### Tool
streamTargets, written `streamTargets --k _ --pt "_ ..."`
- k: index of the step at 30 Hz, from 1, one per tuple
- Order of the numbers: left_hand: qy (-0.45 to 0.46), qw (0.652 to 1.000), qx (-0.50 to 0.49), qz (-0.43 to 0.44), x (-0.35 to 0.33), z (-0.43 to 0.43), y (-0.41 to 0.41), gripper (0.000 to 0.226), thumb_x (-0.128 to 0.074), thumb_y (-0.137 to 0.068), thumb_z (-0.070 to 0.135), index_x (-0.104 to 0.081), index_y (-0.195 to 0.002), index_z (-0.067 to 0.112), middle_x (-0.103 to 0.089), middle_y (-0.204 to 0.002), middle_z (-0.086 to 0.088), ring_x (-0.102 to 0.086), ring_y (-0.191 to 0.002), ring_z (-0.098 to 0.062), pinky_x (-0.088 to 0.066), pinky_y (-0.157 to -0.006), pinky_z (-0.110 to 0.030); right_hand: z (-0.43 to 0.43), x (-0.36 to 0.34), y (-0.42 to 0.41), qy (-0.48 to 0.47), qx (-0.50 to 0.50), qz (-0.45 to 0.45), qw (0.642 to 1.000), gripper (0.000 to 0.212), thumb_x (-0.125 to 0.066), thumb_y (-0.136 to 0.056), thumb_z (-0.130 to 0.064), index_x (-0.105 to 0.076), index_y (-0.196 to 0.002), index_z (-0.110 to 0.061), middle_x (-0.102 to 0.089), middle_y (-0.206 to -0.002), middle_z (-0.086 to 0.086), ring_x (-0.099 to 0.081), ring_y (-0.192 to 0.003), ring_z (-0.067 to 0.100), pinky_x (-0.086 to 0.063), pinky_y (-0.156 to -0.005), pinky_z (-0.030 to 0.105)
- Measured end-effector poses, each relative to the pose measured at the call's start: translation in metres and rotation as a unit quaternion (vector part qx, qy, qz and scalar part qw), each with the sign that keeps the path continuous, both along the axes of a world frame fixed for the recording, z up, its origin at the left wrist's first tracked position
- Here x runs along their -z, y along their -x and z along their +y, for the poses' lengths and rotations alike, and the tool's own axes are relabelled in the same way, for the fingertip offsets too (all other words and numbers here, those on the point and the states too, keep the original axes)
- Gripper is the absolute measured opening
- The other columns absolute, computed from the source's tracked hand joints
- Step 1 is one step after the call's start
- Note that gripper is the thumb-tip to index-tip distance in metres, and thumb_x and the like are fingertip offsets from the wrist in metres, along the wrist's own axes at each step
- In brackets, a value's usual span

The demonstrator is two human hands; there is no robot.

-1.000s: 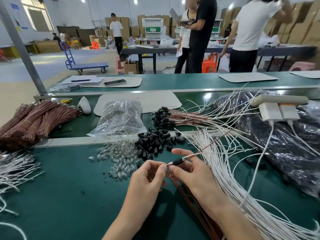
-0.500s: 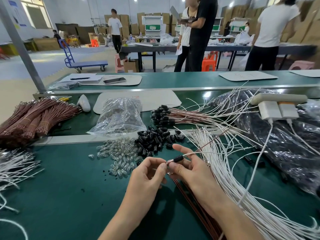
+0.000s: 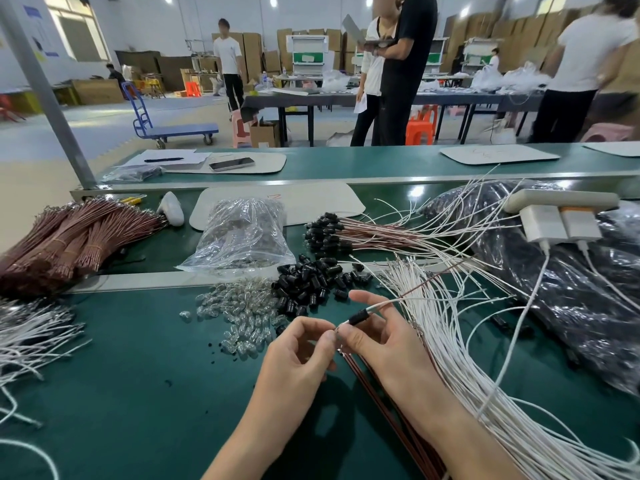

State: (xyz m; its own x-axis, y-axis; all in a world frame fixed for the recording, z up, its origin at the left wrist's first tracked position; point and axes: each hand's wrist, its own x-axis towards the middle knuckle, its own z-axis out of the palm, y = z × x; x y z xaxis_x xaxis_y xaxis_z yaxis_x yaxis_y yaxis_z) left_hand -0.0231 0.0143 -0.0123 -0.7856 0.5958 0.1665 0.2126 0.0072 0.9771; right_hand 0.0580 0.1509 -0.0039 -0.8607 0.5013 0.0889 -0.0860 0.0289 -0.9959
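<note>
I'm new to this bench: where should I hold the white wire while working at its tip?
Pinch the white wire at its black cap, from the right, as the right hand does; the thin wire looks floppy, the capped end stiffer.

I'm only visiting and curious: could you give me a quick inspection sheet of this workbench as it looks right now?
Surface: green bench mat, crossed by a metal strip.
Job's things: black socket on a white wire, held between both hands; clear bulbs and black caps piled just beyond.
Clutter: bag of bulbs, brown wire bundles, phone, black plastic sack.
Grips: left hand pinches the socket's tip; right hand holds its body.
Cables: loose white wires fan across the right side; two chargers hang from a power strip.
Surroundings: people standing at tables, blue cart, cardboard boxes.
</note>
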Motion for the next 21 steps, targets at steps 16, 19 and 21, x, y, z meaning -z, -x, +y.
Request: streamTargets --k 16,19,21 --pt "-0.002 1.000 0.010 -0.012 -0.0019 -0.0010 -0.0001 0.014 -0.064 -0.098 0.026 -0.072 -0.090 0.033 -0.073 -0.082 0.004 -0.066 -0.069 -0.009 -0.053 -0.063 -0.021 0.0024 -0.0007 0.0022 0.013 0.018 0.001 1.000 0.044 -0.078 -0.086 -0.021 -0.063 -0.124 -0.038 -0.073 -0.082 -0.001 -0.073 -0.088 0.015 -0.057 -0.088 0.028" --pt "-0.003 1.000 0.008 -0.016 -0.0012 -0.0013 0.0004 0.012 -0.064 -0.097 0.024 -0.072 -0.089 0.025 -0.073 -0.081 0.002 -0.066 -0.068 -0.009 -0.053 -0.063 -0.021 0.0023 -0.0016 0.0022 0.030 0.013 -0.003 0.999 0.048 -0.078 -0.079 -0.030 -0.063 -0.125 -0.035 -0.074 -0.082 0.000 -0.074 -0.088 0.015 -0.057 -0.085 0.022" --pt "0.000 1.000 0.007 -0.015 -0.0008 -0.0013 0.0009 0.012 -0.065 -0.097 0.023 -0.072 -0.088 0.023 -0.073 -0.080 0.001 -0.066 -0.068 -0.009 -0.053 -0.063 -0.022 0.0026 -0.0004 0.0026 0.036 0.012 -0.004 0.999 0.047 -0.079 -0.081 -0.026 -0.063 -0.124 -0.034 -0.074 -0.081 0.001 -0.074 -0.087 0.015 -0.056 -0.083 0.020"
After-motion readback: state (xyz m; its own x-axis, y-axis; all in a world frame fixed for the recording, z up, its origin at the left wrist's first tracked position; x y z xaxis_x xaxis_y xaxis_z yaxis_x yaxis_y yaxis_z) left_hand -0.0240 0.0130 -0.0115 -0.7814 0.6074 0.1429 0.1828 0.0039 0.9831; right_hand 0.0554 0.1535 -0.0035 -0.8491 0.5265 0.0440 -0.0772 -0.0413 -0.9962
